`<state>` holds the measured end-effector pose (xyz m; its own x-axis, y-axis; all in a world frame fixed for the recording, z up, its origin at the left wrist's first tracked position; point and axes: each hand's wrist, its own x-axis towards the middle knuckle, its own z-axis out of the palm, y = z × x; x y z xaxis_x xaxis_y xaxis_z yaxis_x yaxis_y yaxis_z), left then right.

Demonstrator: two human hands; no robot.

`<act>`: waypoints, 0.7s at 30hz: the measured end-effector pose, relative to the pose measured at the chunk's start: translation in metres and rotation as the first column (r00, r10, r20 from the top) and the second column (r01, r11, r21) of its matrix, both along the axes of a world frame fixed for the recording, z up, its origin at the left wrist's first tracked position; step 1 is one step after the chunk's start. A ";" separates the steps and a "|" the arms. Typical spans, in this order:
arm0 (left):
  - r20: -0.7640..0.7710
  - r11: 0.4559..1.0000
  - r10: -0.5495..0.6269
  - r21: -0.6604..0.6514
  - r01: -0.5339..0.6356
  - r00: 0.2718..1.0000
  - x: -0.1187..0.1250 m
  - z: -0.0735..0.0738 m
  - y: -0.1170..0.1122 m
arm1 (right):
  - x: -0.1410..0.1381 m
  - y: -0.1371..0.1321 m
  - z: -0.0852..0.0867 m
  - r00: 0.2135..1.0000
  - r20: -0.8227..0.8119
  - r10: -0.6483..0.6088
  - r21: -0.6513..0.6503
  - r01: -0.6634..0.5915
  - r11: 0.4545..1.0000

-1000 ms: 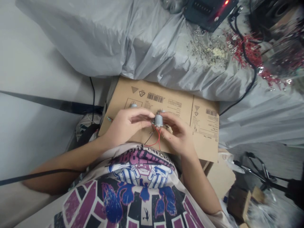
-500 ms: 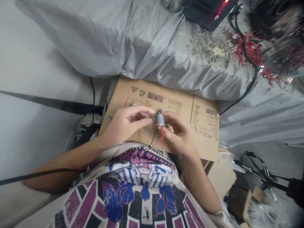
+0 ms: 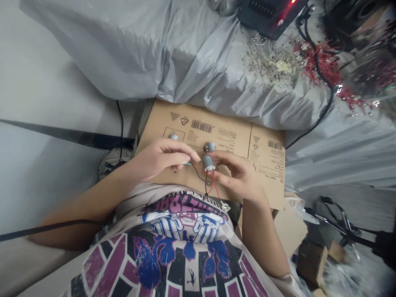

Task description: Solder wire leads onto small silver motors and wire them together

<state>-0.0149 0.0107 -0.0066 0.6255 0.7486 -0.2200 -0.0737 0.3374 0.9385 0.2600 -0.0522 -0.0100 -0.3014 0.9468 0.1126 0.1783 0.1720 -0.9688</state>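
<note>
My right hand (image 3: 236,172) is closed on a small grey cylindrical motor (image 3: 209,163), its fingertips at the motor's right side. Red wires (image 3: 217,190) and a black wire (image 3: 206,185) hang from the motor's lower end towards the shirt. My left hand (image 3: 163,159) pinches a thin wire with a greenish part (image 3: 188,163) at the fingertips; a dark length curves from there towards the motor. Most of what lies inside the left fingers is hidden. Just beyond the held motor is a second grey motor (image 3: 210,147). A third motor (image 3: 173,136) rests behind my left hand.
A printed cardboard box (image 3: 235,140) lies under my hands. Behind it a grey plastic sheet (image 3: 198,62) drapes a surface bearing a dark device (image 3: 272,16) with a red light, metallic scraps and red wire clippings (image 3: 324,66). Cartons (image 3: 311,264) and plastic bags are at lower right.
My left hand has drawn back to the left, away from the motor, with the dark wire stretching between. The held motor has come slightly nearer to me and its lower end now shows.
</note>
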 end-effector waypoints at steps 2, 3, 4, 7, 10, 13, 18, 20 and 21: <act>0.010 0.997 -0.073 -0.036 0.073 0.997 -0.002 0.000 0.004 | 0.004 0.000 0.003 1.000 -0.018 0.019 -0.010 -0.019 1.000; 0.015 0.993 -0.108 -0.050 0.108 0.994 -0.003 -0.001 0.006 | 0.005 0.000 0.004 0.999 -0.030 0.025 -0.013 -0.025 1.000; 0.021 0.988 -0.142 -0.061 0.143 0.990 -0.004 -0.002 0.008 | 0.007 0.000 0.005 0.999 -0.040 0.031 -0.016 -0.032 0.999; 0.041 0.973 -0.217 -0.076 0.219 0.975 -0.009 -0.006 0.014 | 0.011 0.000 0.005 0.997 -0.061 0.052 -0.023 -0.054 0.998; 0.046 0.960 -0.272 -0.060 0.274 0.961 -0.011 -0.006 0.018 | 0.012 0.001 0.004 0.993 -0.081 0.083 -0.031 -0.086 0.996; 0.000 0.958 -0.287 -0.008 0.287 0.958 -0.009 -0.002 0.016 | 0.011 0.002 0.003 0.987 -0.111 0.115 -0.037 -0.120 0.992; -0.089 0.968 -0.191 0.147 0.202 0.978 -0.002 -0.002 0.008 | 0.004 0.001 0.000 0.977 -0.178 0.116 -0.059 -0.129 0.990; -0.111 0.961 -0.149 0.218 0.170 0.983 -0.001 -0.006 0.005 | 0.002 0.000 0.000 0.973 -0.215 0.089 -0.069 -0.106 0.992; -0.117 0.955 -0.138 0.248 0.164 0.983 0.000 -0.007 0.003 | 0.001 0.000 0.000 0.970 -0.234 0.070 -0.072 -0.089 0.993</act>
